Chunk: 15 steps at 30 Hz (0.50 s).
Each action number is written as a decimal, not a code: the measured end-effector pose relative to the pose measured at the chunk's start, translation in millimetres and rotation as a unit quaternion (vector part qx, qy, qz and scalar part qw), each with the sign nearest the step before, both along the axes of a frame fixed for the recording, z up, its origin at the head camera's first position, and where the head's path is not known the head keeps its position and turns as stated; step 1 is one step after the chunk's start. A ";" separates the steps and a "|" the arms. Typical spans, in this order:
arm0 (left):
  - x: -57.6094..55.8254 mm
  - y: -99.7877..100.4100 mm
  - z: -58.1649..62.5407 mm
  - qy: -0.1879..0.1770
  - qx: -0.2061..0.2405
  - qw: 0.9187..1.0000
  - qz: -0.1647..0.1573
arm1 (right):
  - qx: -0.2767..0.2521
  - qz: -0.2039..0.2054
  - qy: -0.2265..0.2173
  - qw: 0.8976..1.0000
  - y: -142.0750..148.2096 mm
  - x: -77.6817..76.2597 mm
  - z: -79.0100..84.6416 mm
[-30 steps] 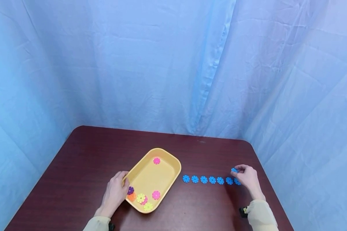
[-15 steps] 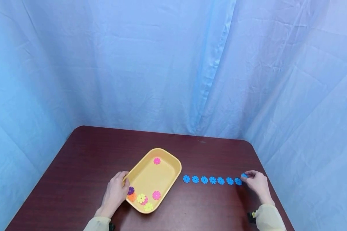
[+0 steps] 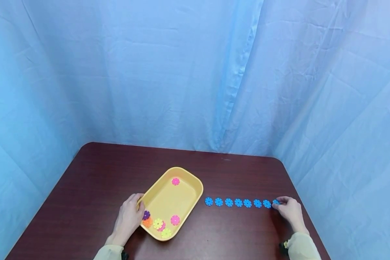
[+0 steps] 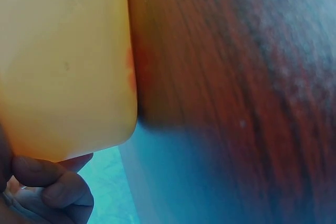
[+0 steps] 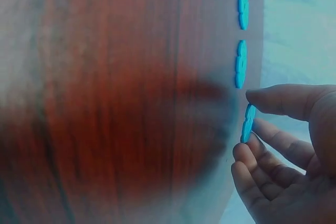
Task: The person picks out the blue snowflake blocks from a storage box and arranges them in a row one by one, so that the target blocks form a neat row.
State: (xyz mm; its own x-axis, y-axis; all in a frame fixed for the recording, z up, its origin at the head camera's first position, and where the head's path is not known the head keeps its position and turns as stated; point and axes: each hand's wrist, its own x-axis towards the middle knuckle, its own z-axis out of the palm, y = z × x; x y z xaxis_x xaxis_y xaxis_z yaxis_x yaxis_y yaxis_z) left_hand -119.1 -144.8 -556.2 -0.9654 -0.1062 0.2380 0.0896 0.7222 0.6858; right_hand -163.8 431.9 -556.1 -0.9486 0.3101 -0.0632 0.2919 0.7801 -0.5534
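My left hand (image 3: 127,219) grips the left rim of a yellow rectangular tray (image 3: 172,196), with its fingers (image 4: 63,188) curled at the tray's edge in the left wrist view. Several flower-shaped notched plastic discs lie inside: a purple disc (image 3: 146,215), an orange disc (image 3: 147,222), plus pink and yellow ones. At the right end of a straight row of blue notched discs (image 3: 238,202), my right hand (image 3: 291,213) pinches another blue disc (image 5: 249,123) between thumb and fingers. This disc is in line with the row, close to the table surface and partly covered by the fingertips.
The dark red-brown wooden table (image 3: 227,231) has rounded far corners. Pale blue curtains (image 3: 169,72) hang behind it and on both sides. My right hand is near the table's right edge.
My right hand has moved right, past the row's end, and come down with the blue disc until it lines up with the row. The left hand and tray stay in place.
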 end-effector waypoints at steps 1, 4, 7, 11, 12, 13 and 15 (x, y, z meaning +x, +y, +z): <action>0.0 0.1 0.1 -0.004 0.000 1.000 0.000 | 0.001 -0.001 0.000 1.000 0.2 0.1 -0.7; -0.2 0.4 0.7 -0.018 0.002 1.000 0.000 | 0.000 0.000 -0.001 1.000 1.3 0.1 -2.4; -0.6 0.7 1.4 -0.028 0.003 1.000 0.000 | 0.002 0.002 -0.001 1.000 2.1 0.2 -3.9; -0.9 0.4 1.1 -0.028 0.005 1.000 -0.002 | 0.004 0.004 0.000 1.000 2.9 -0.2 -6.4; -0.8 0.2 1.1 -0.027 0.005 1.000 -0.002 | 0.004 0.005 0.000 1.000 2.8 0.0 -6.6; -0.9 0.0 0.8 -0.026 0.005 1.000 -0.002 | 0.003 0.005 0.000 1.000 2.6 0.1 -6.6; -1.1 -0.2 0.5 -0.025 0.004 1.000 -0.002 | 0.002 0.004 -0.003 1.000 2.5 0.0 -6.7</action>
